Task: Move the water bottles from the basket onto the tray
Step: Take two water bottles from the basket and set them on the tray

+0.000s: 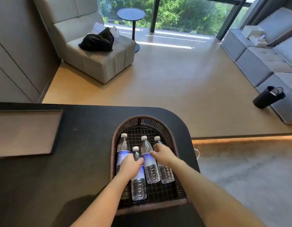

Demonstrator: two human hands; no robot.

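A dark brown wicker basket (170,136) sits near the table's rounded right corner. Several clear water bottles with white caps and blue labels lie in it, caps pointing away from me. My left hand (130,167) is wrapped around the second bottle from the left (138,187), over its label. My right hand (163,154) rests with curled fingers on the rightmost bottle (166,174), its fingertips also touching the neighbouring bottle (150,167). The leftmost bottle (123,145) lies untouched. A flat brown tray (25,133) with a dark rim lies on the table at the far left.
The black table (86,145) spans the foreground; its right edge drops to a grey rug. Beyond it are wooden floor, a grey armchair with a black bag (97,40), a round side table (131,14), a grey sofa and a black cylinder (268,97) at right.
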